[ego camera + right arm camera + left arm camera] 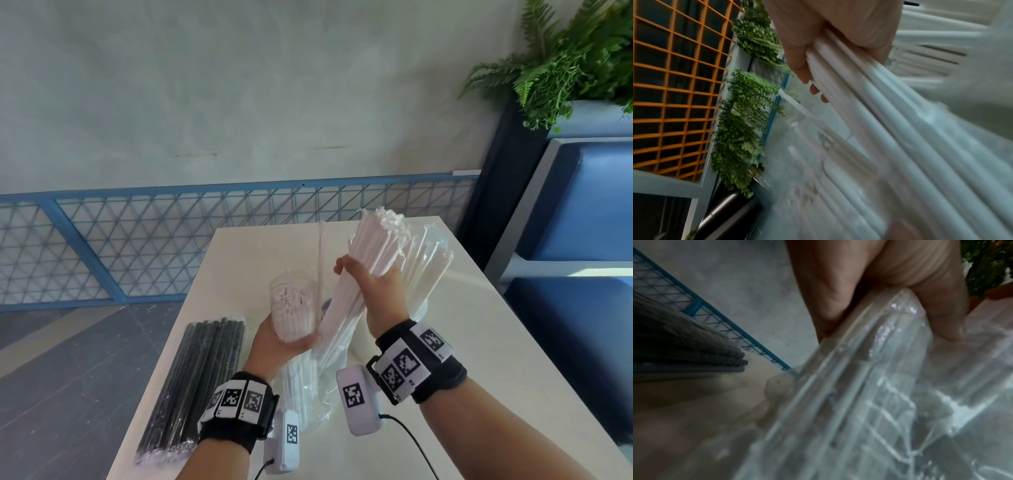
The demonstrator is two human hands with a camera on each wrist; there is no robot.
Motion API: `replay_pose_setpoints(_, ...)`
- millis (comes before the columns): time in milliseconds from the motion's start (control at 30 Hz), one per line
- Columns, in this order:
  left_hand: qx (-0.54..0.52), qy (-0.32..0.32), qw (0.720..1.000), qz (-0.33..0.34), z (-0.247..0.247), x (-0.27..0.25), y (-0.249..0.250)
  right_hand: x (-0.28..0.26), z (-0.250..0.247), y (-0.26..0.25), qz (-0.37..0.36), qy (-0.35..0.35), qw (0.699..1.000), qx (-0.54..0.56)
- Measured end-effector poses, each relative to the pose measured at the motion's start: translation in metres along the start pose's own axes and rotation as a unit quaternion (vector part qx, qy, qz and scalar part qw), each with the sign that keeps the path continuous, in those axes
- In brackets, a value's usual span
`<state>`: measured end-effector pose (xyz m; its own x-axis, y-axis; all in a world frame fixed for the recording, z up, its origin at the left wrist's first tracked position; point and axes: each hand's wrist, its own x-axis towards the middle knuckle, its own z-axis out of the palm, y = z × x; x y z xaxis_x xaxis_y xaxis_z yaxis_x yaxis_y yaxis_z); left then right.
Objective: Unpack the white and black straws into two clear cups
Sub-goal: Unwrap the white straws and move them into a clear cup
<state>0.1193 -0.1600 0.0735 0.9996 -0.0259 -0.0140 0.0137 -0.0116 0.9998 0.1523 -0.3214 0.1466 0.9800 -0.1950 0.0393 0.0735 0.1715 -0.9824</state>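
My left hand (pixel 284 342) grips a clear cup (pixel 294 305) above the table; the cup is packed with white straws and one long straw (pixel 321 270) stands out of it. In the left wrist view my fingers (pixel 869 293) curl round the clear cup wall (pixel 879 369). My right hand (pixel 371 291) grips a thick bundle of white straws (pixel 373 246), tilted, its lower end just right of the cup. My right fingers (pixel 838 32) wrap the white bundle (pixel 890 121) in the right wrist view. A sealed pack of black straws (pixel 202 377) lies at the table's left edge.
A crumpled clear plastic bag (pixel 308 394) with more white straws lies under my hands on the cream table (pixel 479 342). Another sheaf of white straws (pixel 424 260) stands behind my right hand. A blue mesh railing (pixel 137 246) and blue seats (pixel 582 240) flank the table.
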Motion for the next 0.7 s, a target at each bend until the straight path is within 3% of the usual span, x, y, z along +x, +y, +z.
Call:
replay_pose_setpoints(200,-0.007,0.008,1.0,-0.005,-0.002,0.003,-0.001,0.014,-0.001,-0.013,-0.009,0.024,1.0,0.012)
replay_pose_setpoints(400,0.005,0.005,1.0,-0.012,0.003,0.008,0.005,0.008,0.005,-0.018,-0.004,-0.079,0.993,-0.086)
replay_pose_setpoints(700,0.017,0.012,1.0,-0.014,0.007,0.009,0.004,0.016,-0.003,-0.033,-0.055,0.007,0.998,-0.026)
